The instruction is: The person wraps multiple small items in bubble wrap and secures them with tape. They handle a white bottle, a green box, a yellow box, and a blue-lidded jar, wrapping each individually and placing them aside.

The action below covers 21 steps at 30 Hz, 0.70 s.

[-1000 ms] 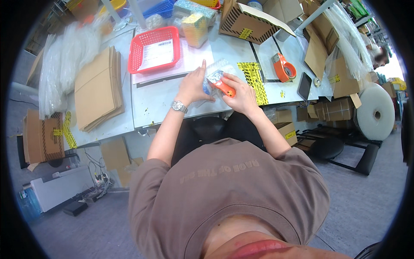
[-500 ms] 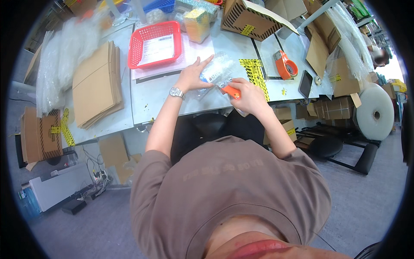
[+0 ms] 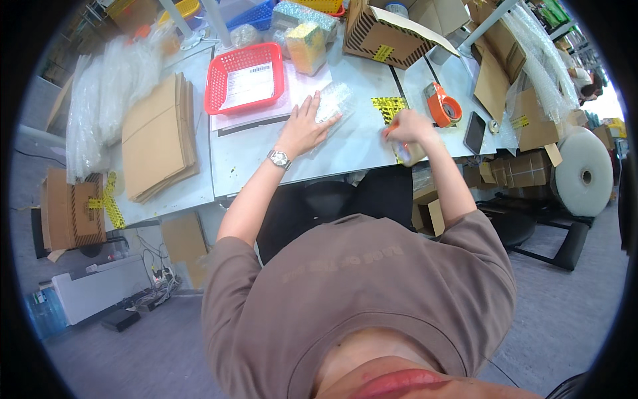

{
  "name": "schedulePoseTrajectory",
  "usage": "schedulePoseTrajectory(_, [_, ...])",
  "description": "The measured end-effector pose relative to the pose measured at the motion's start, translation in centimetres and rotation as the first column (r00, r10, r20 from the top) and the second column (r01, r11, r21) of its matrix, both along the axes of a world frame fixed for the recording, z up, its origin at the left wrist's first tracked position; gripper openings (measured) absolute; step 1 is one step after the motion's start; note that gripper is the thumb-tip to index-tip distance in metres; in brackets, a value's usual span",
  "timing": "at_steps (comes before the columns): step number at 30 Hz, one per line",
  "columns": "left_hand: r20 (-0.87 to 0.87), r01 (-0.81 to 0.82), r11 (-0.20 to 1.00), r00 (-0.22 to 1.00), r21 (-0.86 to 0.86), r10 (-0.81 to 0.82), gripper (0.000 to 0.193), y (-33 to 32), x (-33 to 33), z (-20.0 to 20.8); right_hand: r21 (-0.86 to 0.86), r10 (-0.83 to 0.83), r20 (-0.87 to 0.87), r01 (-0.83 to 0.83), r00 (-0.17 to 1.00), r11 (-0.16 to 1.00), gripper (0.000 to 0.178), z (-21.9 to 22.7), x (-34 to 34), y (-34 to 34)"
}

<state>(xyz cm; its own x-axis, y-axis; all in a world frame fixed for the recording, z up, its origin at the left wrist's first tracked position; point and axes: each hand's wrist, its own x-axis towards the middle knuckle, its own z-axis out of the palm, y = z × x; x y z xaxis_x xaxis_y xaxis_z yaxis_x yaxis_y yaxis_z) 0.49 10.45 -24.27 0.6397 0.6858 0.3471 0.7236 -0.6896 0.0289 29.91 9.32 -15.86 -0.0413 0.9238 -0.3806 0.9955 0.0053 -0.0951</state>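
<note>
My left hand (image 3: 306,128), with a metal watch at its wrist, lies with fingers stretched on a clear bubble-wrap bundle (image 3: 336,100). The hand and the wrap hide what is inside. My right hand (image 3: 410,125) is closed around an orange tape dispenser, slightly blurred, whose roll of clear tape (image 3: 411,154) shows below the fingers near the table's front edge. Strips of yellow-and-black tape (image 3: 387,105) are stuck to the table just beyond it. A second orange tape dispenser (image 3: 443,106) stands to the right of that hand.
A red basket (image 3: 212,86) with a printed sheet sits behind my left hand. Flat cardboard (image 3: 158,136) is stacked at the left. An open carton (image 3: 362,43) stands at the back, and a phone (image 3: 474,132) lies at the right. A large white roll (image 3: 585,174) is beside the table.
My right hand has moved right with the tape dispenser, away from the wrapped bundle. My left hand has shifted slightly and still rests on the wrap. The whole view has shifted a little.
</note>
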Motion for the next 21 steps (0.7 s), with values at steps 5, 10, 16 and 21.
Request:
schedulePoseTrajectory(5, [-0.126, -0.042, 0.999, 0.991, 0.002, 0.042, 0.074, -0.2, 0.5, -0.3, 0.564, -0.124, 0.138, 0.025, 0.983, 0.825, 0.051, -7.1, 5.1, 2.2])
schedulePoseTrajectory(10, [0.109, -0.243, 0.859, 0.940, -0.451, 0.324, 0.120, -0.2, 0.0, 1.5, 0.629, -0.027, 0.230, -0.127, 0.973, 0.767, 0.053, -9.8, 1.9, -1.1])
schedulePoseTrajectory(16, [0.271, -0.036, 0.455, 0.760, -0.890, 0.591, 0.103, -1.1, -0.3, 4.5, 0.363, 0.277, -0.860, 0.133, 0.429, 0.922, 0.052, -10.0, -7.3, -5.9])
schedulePoseTrajectory(21, [0.460, 0.377, 0.273, 0.615, -0.885, 0.641, 0.069, -5.6, -2.0, 9.1, -0.129, -0.116, -0.991, 0.228, -0.069, 0.965, 0.047, -8.0, -5.9, -5.8])
